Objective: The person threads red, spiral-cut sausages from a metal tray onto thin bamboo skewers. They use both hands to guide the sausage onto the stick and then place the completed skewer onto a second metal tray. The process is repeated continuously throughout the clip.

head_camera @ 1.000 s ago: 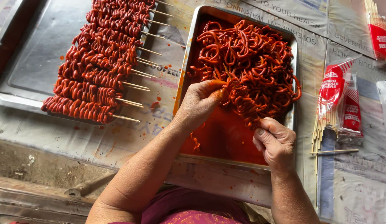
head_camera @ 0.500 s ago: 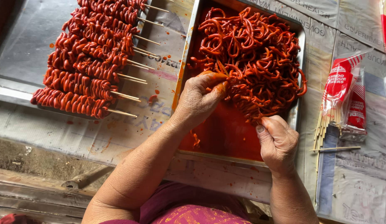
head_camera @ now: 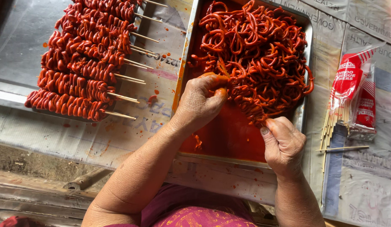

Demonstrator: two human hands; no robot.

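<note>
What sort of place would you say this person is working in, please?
Probably an informal food-preparation spot, perhaps a street-food stall's worktable. A metal tray holds red marinated strips, finished skewers lie on another tray, and printed sheeting covers the surface beside a pack of bamboo sticks.

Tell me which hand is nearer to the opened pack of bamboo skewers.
The right hand. It is at the near right corner of the metal tray, just left of the skewer pack. The left hand is farther left, over the tray.
</note>
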